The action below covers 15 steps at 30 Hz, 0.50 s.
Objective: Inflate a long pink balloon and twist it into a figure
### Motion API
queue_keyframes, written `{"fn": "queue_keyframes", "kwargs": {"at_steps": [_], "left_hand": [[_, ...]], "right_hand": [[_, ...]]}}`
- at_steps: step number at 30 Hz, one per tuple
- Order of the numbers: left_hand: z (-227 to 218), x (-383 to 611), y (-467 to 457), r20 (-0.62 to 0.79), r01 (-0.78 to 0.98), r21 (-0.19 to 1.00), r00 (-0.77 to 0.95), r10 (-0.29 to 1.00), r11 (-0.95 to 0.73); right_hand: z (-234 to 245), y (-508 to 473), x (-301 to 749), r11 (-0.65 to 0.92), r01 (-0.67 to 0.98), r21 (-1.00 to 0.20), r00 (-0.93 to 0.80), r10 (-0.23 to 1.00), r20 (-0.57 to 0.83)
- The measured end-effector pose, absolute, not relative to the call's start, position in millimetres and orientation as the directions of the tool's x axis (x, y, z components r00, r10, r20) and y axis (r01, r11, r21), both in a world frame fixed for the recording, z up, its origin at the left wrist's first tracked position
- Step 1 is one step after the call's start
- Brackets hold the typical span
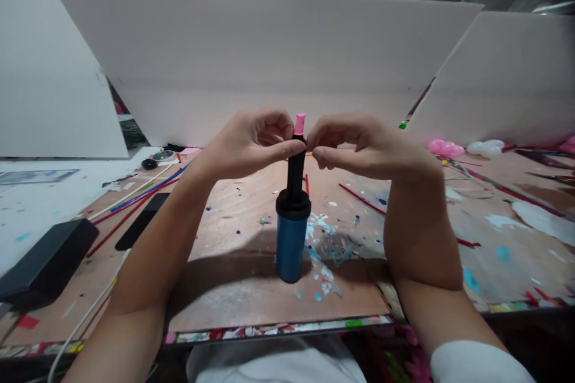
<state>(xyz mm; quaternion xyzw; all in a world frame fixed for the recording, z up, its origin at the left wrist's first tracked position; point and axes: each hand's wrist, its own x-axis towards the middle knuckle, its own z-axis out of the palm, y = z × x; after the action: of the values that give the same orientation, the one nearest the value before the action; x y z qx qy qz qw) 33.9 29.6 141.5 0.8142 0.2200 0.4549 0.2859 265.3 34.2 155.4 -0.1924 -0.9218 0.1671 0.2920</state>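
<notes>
A hand balloon pump [290, 245] with a blue barrel and black collar stands upright on the table in front of me. Its black upper part narrows toward the top. A short pink piece, which looks like balloon rubber [300, 124], sits at the pump's tip. My left hand [254, 140] is closed at the top of the pump, its thumb lying across the black part just below the pink piece. On the other side my right hand [354, 143] is closed, fingertips curled close beside the tip; what they hold, if anything, is hidden.
White boards [269, 60] lean across the back. At left lie a dark box-shaped object [47, 260], a flat black object [141, 221] and several thin coloured sticks [121, 224]. Pink balloons [444, 148] and white balloons [486, 148] rest at right. Paint spots and scraps dot the table [233, 305].
</notes>
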Motion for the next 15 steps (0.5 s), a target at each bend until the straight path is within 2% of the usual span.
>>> {"fn": "queue_keyframes", "kwargs": {"at_steps": [5, 10, 12, 15], "left_hand": [[139.6, 32.9, 47.2, 0.500, 0.002, 0.832, 0.427, 0.753, -0.554], [132.8, 24.6, 67.1, 0.278, -0.020, 0.952, 0.479, 0.833, -0.306], [127.3, 24.4, 74.7, 0.198, -0.045, 0.978, 0.503, 0.841, -0.204], [117.9, 30.6, 88.8, 0.128, -0.144, 0.988, 0.511, 0.850, -0.062]], "right_hand": [[150.5, 40.2, 257.7, 0.825, 0.362, -0.434, -0.759, 0.531, 0.377], [144.7, 58.2, 248.3, 0.799, 0.359, -0.483, -0.788, 0.536, 0.303], [141.2, 68.6, 245.7, 0.778, 0.347, -0.525, -0.827, 0.518, 0.221], [132.0, 86.3, 241.7, 0.727, 0.412, -0.550, -0.858, 0.513, 0.034]]}}
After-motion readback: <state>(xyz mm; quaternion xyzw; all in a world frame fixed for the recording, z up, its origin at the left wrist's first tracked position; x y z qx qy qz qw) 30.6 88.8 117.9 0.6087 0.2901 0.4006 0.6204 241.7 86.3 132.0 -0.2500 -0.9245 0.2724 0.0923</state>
